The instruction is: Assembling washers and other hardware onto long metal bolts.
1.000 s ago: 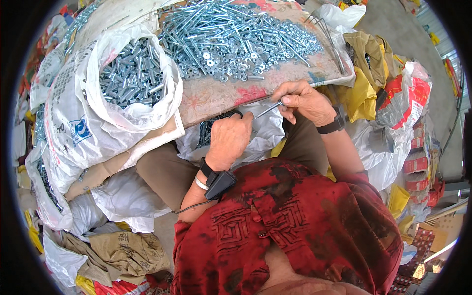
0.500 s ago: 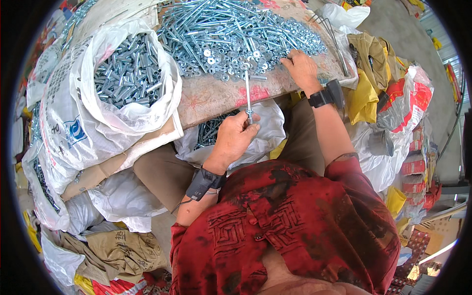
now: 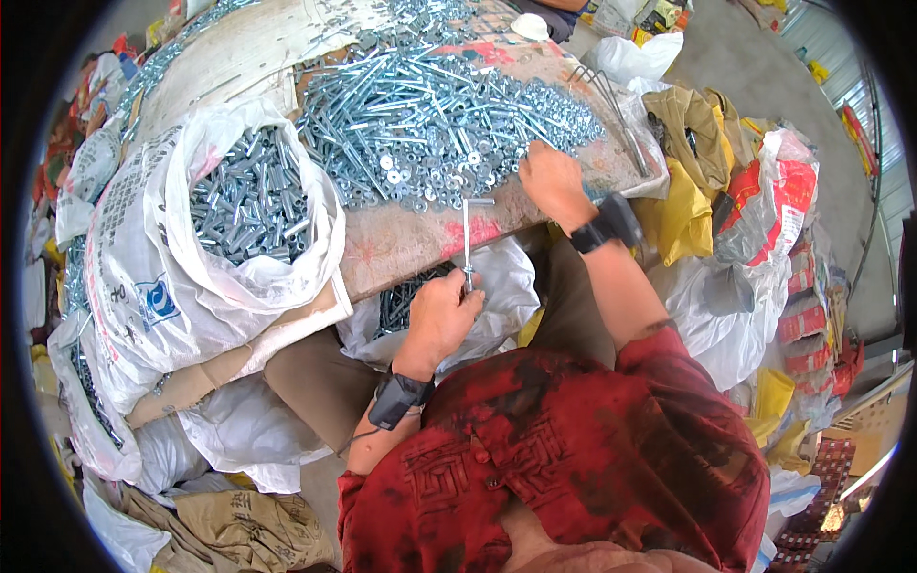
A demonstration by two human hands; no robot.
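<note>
My left hand is closed around the lower end of a long silver bolt, which points away from me and has what looks like a nut or washer near my fingers. My right hand rests at the near right side of a heap of loose metal hardware. Its fingers are curled down among small nuts and washers, and whatever they hold is hidden. In the heap, long bolts lie to the left, flat washers along the near edge, and small nuts to the right.
A white woven sack full of short metal tubes stands at the left. Below the table edge a white bag holds dark hardware. Bent wire rods lie at the table's right, beside yellow and brown sacks.
The whole view has shifted, so the table appears lower and part of another person shows at the top. Both hands keep nearly the same places relative to the heap; the left still holds the bolt.
</note>
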